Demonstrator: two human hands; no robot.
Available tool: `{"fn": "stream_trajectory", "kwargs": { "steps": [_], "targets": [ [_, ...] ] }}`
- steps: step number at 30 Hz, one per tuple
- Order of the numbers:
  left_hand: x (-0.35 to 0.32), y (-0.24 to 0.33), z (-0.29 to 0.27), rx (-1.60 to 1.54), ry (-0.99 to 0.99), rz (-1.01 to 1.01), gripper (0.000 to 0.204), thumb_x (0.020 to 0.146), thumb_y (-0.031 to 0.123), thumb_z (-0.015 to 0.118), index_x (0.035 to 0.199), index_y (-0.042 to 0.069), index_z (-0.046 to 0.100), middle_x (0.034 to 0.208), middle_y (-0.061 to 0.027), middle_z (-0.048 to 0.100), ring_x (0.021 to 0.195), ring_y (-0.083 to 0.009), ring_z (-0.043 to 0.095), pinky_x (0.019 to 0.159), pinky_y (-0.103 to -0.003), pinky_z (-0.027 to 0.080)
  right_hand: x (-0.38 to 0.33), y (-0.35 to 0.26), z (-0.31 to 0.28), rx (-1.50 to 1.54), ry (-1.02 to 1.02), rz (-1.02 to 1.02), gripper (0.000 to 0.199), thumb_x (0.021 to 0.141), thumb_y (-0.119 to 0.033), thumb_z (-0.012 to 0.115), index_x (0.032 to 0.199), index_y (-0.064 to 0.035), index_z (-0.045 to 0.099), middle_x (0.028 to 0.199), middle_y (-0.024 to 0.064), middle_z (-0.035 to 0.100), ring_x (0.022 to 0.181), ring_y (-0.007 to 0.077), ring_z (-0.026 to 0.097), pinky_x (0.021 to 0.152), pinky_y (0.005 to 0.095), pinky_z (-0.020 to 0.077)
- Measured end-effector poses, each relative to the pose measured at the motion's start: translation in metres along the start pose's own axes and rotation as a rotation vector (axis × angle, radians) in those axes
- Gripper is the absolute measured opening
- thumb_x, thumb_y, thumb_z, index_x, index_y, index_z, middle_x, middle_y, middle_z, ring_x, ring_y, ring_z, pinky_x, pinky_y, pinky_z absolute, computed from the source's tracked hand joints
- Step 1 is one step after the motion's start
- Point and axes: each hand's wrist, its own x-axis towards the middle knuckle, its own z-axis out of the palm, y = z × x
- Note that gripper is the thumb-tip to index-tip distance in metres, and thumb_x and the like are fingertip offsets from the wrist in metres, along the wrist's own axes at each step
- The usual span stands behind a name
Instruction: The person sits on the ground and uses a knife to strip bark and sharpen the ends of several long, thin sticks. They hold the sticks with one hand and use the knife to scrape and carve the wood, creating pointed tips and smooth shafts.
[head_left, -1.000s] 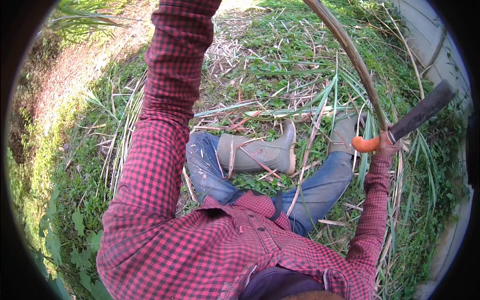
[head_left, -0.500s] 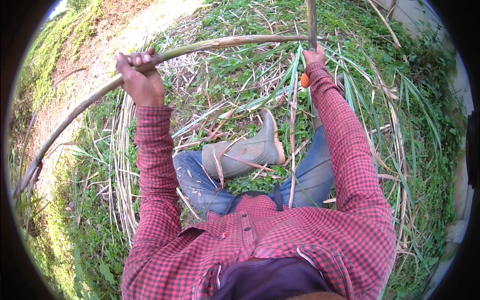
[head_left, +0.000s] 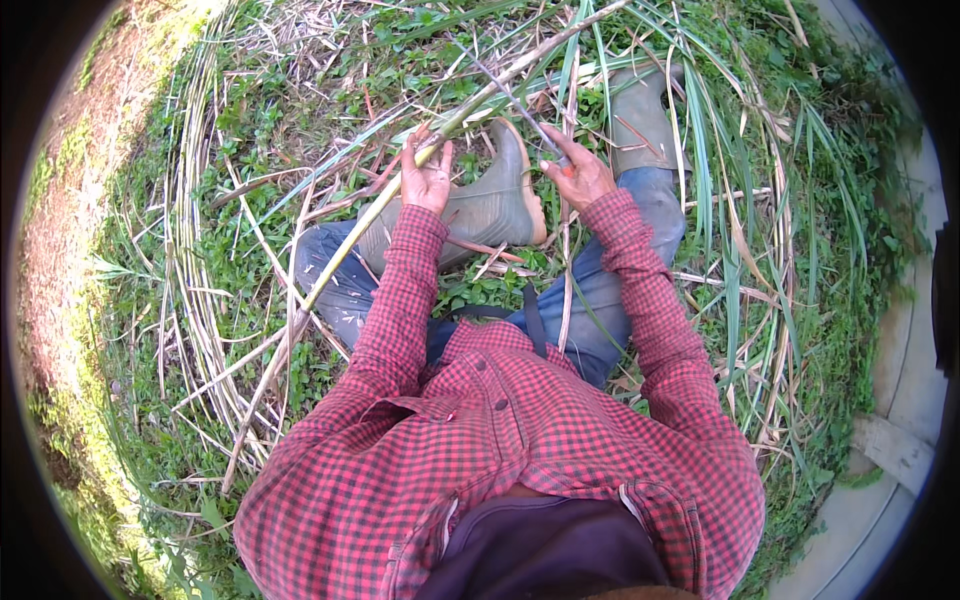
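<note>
The left hand [head_left: 427, 180] has its fingers wrapped around a long cane stalk [head_left: 380, 215], which slants across the near rubber boot [head_left: 480, 205] from the dry litter at lower left up into the green leaves beyond the boot's toe. The right hand [head_left: 578, 175], just right of that boot, closes its fingers on an orange-handled knife [head_left: 520, 108] whose thin blade meets the stalk above the boot. Judging by the bare, pale length below the left hand and the leaves on the upper end, the lower part looks stripped and the top awaits trimming. More dry stalks [head_left: 215, 330] lie left of the boot.
</note>
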Motion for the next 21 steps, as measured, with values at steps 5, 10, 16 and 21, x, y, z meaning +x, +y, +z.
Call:
{"fn": "stream_trajectory", "kwargs": {
  "steps": [5,10,16,21],
  "targets": [
    [-0.041,0.017,-0.027,0.551,-0.034,-0.439,0.046,0.079,0.028,0.063,0.115,0.006,0.047,0.111,-0.0131,0.053,0.104,-0.0210,0.052,0.091,-0.039,0.041,-0.001,-0.020,0.034,-0.312,-0.176,0.092,0.050,0.083,-0.028,0.053,0.130,-0.0312,0.035,0.080,0.0139,0.048,0.073,0.0308,0.055,0.067,0.0398,0.0473],
    [-0.092,0.085,0.003,1.964,-0.329,0.713,0.040,0.077,0.024,0.063,0.109,0.003,0.051,0.101,-0.0111,0.058,0.094,-0.0259,0.055,0.079,-0.036,0.045,-0.008,-0.022,0.041,-0.509,-0.241,0.080,0.045,0.086,-0.039,0.047,0.129,-0.0313,0.035,0.086,0.0162,0.049,0.078,0.0321,0.056,0.067,0.0418,0.0481],
    [0.008,0.096,-0.073,2.105,-0.340,0.038,0.048,0.080,0.045,0.053,0.109,0.008,0.057,0.108,-0.0163,0.057,0.100,-0.0294,0.055,0.085,-0.037,0.043,0.016,-0.016,0.041,-0.611,-0.374,0.140,0.045,0.089,-0.047,0.035,0.130,-0.0302,0.032,0.083,0.0192,0.058,0.079,0.0349,0.059,0.070,0.0437,0.0479],
    [-0.037,0.100,-0.028,2.290,-0.340,0.156,0.045,0.080,0.047,0.051,0.102,0.009,0.061,0.091,-0.0191,0.061,0.085,-0.0346,0.058,0.074,-0.043,0.045,0.064,0.044,0.002,-0.546,-0.154,0.398,0.043,0.091,-0.044,0.031,0.131,-0.0282,0.031,0.085,0.0196,0.059,0.081,0.0370,0.059,0.074,0.0458,0.0464]
  ]
}}
